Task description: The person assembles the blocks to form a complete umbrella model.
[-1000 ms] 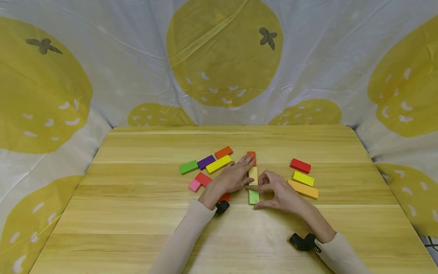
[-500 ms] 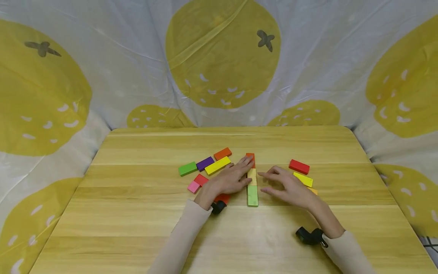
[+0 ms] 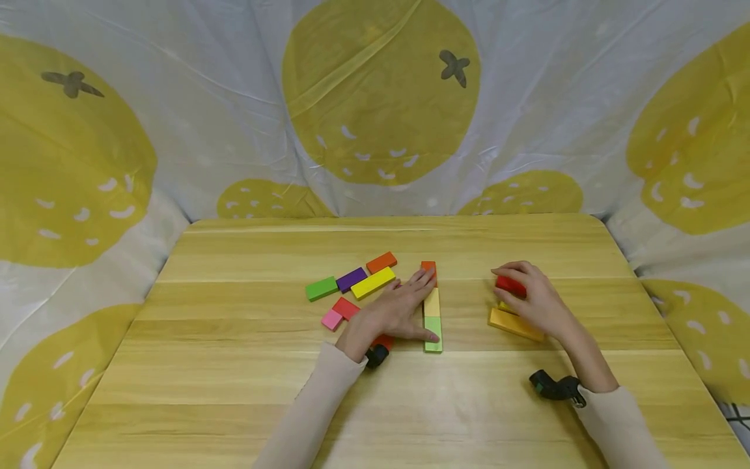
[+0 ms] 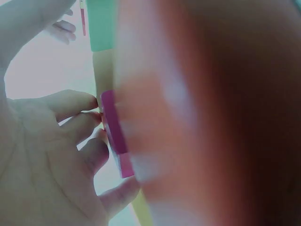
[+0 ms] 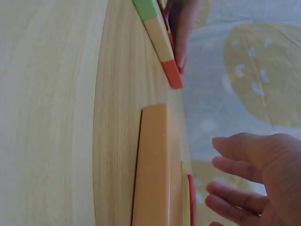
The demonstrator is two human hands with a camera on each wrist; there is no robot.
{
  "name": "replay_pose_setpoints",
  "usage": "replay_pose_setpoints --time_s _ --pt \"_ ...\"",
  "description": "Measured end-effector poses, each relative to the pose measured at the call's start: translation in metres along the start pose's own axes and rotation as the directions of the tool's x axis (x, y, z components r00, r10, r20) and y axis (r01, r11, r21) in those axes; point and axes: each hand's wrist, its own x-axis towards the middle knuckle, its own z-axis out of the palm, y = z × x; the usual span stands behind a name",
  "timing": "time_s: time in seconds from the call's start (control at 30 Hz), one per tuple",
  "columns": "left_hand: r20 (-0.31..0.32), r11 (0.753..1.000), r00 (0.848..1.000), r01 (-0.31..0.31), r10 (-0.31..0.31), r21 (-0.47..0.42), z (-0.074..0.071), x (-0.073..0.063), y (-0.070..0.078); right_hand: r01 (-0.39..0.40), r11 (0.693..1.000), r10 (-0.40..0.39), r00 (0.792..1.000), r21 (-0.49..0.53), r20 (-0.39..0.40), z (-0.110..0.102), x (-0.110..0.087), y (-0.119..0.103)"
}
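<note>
In the head view, my left hand (image 3: 391, 312) lies with spread fingers along a straight row of blocks. The row runs from an orange-red block (image 3: 428, 266) through a cream block (image 3: 431, 303) to a light green block (image 3: 433, 326); the left thumb touches the green one. My right hand (image 3: 541, 301) hovers at the right-hand group, thumb and fingers apart on either side of a red block (image 3: 511, 285). Beneath that hand a yellow block (image 3: 504, 306) is mostly hidden. An amber block (image 3: 515, 324) lies nearest me. The right wrist view shows the right fingers (image 5: 235, 160) loosely bent, holding nothing.
Left of the row lie a green block (image 3: 321, 288), a purple block (image 3: 351, 279), a yellow block (image 3: 374, 283) and an orange block (image 3: 381, 262). Pink (image 3: 331, 320) and red (image 3: 346, 307) blocks lie nearer. Another red block (image 3: 383, 341) is partly covered by the left hand.
My right hand has left the row's green end and moved right to the red block. My left hand stays on the row, its thumb now lower, on the green block.
</note>
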Motion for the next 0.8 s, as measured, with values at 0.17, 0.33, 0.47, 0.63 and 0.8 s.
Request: replay_pose_setpoints --time_s 0.17,0.33,0.47,0.63,0.8 --pt "0.006 1.0 1.0 0.009 -0.009 -0.002 0.0 -0.001 0.003 -0.059 0.998 0.06 0.998 -0.021 0.017 -0.005 -0.001 0.006" --pt "0.023 0.999 0.999 0.025 -0.026 0.037 0.0 -0.004 0.008 -0.082 0.995 0.084 0.995 -0.05 0.054 -0.011 -0.003 0.011" --pt "0.031 0.996 0.999 0.038 -0.04 0.083 0.001 -0.006 0.014 -0.125 0.991 0.131 0.985 -0.056 0.116 -0.016 -0.004 0.013" --pt "0.029 0.995 0.999 0.035 -0.038 0.097 0.004 -0.01 0.019 -0.158 0.985 0.167 0.971 -0.065 0.17 -0.019 -0.005 0.015" --pt "0.025 0.995 0.999 0.032 -0.034 0.09 0.008 -0.015 0.023 -0.147 0.987 0.155 0.971 -0.059 0.184 -0.022 -0.004 0.019"
